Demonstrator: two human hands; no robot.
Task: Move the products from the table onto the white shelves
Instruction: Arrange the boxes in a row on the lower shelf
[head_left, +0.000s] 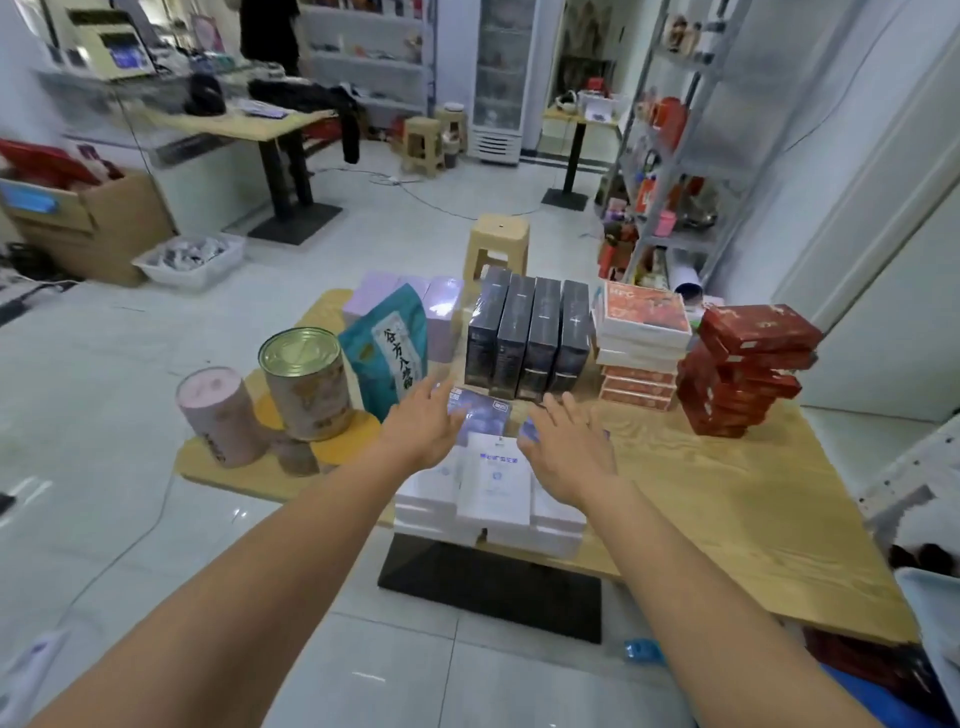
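The left hand (423, 428) and right hand (569, 441) reach out with fingers spread, gripping nothing, 1 on each side of the white boxes (493, 483) at centre frame, probably to clamp the stack. These boxes sit at the near edge of the table (727, 493); the white shelves (675, 166) stand upper right.

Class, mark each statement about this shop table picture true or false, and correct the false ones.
1. Four dark rectangular boxes stand upright in a row. True.
2. The teal printed pouch lies flat on the light wooden table. False: it stands upright.
3. The left hand and right hand both reach out open over the stacked white boxes. True.
4. The stack of red boxes stands at the table's left end. False: it is on the right side.
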